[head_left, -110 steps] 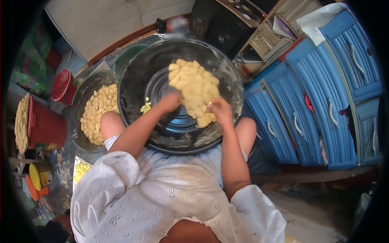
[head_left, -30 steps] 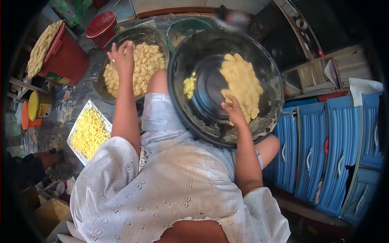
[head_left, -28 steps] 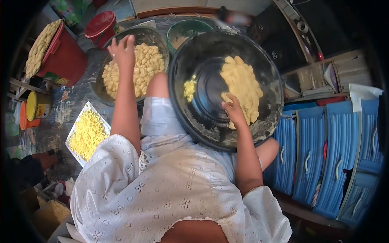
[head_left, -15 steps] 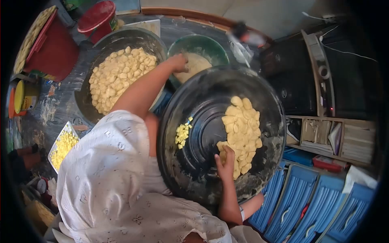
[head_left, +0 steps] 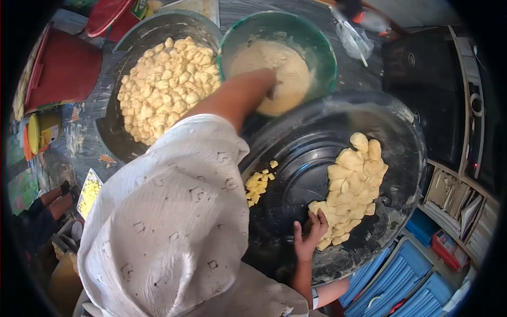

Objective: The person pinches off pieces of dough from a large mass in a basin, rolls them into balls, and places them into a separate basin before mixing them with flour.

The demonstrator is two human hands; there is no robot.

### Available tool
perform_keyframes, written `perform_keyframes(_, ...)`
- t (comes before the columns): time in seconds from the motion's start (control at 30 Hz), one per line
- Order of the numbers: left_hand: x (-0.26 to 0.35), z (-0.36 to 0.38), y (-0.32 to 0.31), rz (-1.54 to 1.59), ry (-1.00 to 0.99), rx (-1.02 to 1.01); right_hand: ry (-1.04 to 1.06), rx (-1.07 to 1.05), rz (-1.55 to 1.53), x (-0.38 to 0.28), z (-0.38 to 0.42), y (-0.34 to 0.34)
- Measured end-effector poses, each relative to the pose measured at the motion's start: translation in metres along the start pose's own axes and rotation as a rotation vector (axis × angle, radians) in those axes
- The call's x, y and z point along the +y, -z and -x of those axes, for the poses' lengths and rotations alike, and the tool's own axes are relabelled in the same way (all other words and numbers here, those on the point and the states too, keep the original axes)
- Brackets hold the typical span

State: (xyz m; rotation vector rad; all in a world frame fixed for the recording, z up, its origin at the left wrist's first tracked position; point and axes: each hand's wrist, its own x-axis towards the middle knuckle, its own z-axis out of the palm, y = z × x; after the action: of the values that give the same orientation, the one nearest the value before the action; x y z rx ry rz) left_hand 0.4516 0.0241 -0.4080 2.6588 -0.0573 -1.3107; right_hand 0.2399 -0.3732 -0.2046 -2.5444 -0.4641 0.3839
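My left hand [head_left: 269, 84] is down in the pale powder [head_left: 290, 68] inside a green bowl [head_left: 331, 58]; its fingers are hidden. My right hand [head_left: 310, 232], thumb apart from the fingers, touches the lower left edge of the flattened dough pieces [head_left: 351, 185]. These pieces lie close together on the right side of a large round black tray [head_left: 296, 195]. Small yellow cubes [head_left: 257, 186] are at its left side. A dark basin [head_left: 113, 132], left of the green bowl, holds many rounded dough lumps [head_left: 163, 87].
Red buckets [head_left: 66, 68] and a yellow-lidded tub [head_left: 45, 132] stand at the left. A white tray [head_left: 83, 208] holds more yellow cubes. Blue slatted drawers [head_left: 393, 272] and shelves [head_left: 454, 195] are at the right. A plastic bag [head_left: 353, 39] lies beyond the bowl.
The view has shifted, and the bowl and black tray appear larger. My left hand has gone deeper into the powder. My right hand remains at the dough's edge.
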Motion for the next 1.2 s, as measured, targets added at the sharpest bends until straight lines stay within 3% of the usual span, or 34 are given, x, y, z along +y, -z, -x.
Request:
perform_keyframes(0.23, 0.005, 0.002, 0.025, 0.413, -0.247, -0.204, 0.007, -0.002, -0.024, -0.006, -0.004, 0.006)
perform_keyframes(0.4, -0.025, 0.026, 0.026, 0.763, -0.391, -0.311, 0.021, 0.017, -0.098, 0.006, -0.004, 0.001)
perform_keyframes(0.47, -0.032, 0.041, 0.024, 1.349, -0.377, -0.148, 0.034, 0.004, -0.095, 0.004, -0.004, 0.003)
perform_keyframes(0.53, -0.043, 0.071, 0.031, 1.321, -0.725, 0.116, 0.042, -0.006, -0.09, -0.005, -0.01, 0.007)
perform_keyframes(0.57, -0.047, 0.1, 0.038, 1.337, -0.72, 0.133, 0.087, 0.129, -0.054, -0.019, -0.019, 0.017)
perform_keyframes(0.63, -0.043, 0.155, 0.043, 1.817, -0.757, 0.009, 0.282, 0.28, -0.1, -0.063, -0.048, 0.042)
perform_keyframes(0.7, -0.048, 0.171, 0.046, 1.728, -0.814, 0.117, 0.626, 0.288, -0.212, -0.133, -0.109, 0.061)
perform_keyframes(0.73, -0.051, 0.185, 0.046, 1.698, -0.809, 0.197, 0.611, 0.218, -0.206, -0.171, -0.135, 0.062)
perform_keyframes(0.83, -0.04, 0.227, 0.033, 1.825, -0.746, 0.457, 0.294, -0.192, -0.802, -0.257, -0.222, 0.011)
perform_keyframes(0.87, -0.036, 0.243, 0.029, 1.826, -0.744, 0.471, -0.068, -0.287, -0.98, -0.279, -0.245, -0.013)
perform_keyframes(0.9, -0.034, 0.26, 0.023, 1.702, -0.549, 0.714, -0.293, -0.42, -1.091, -0.295, -0.258, -0.036)
perform_keyframes(0.93, -0.036, 0.274, 0.016, 1.554, -0.35, 0.934, -0.335, -0.689, -1.213, -0.296, -0.276, -0.065)
perform_keyframes(0.97, -0.047, 0.278, 0.008, 1.407, -0.255, 0.992, -0.321, -0.907, -1.239, -0.307, -0.275, -0.088)
perform_keyframes(1.0, -0.053, 0.297, 0.001, 1.404, -0.24, 0.998, -0.317, -0.921, -1.242, -0.321, -0.26, -0.095)
perform_keyframes(1.07, -0.063, 0.353, -0.007, 0.869, 0.152, 1.191, -0.305, -1.003, -1.327, -0.351, -0.227, -0.102)
perform_keyframes(1.1, -0.068, 0.375, -0.011, 0.868, 0.228, 1.173, -0.308, -1.013, -1.325, -0.356, -0.221, -0.115)
perform_keyframes(1.13, -0.074, 0.391, -0.019, 0.865, 0.3, 1.154, -0.214, -1.175, -1.384, -0.362, -0.221, -0.131)
perform_keyframes(1.17, -0.084, 0.397, -0.032, 0.865, 0.253, 1.229, -0.118, -1.331, -1.439, -0.368, -0.219, -0.142)
perform_keyframes(1.2, -0.095, 0.402, -0.044, 0.862, 0.201, 1.305, -0.121, -1.33, -1.44, -0.373, -0.217, -0.151)
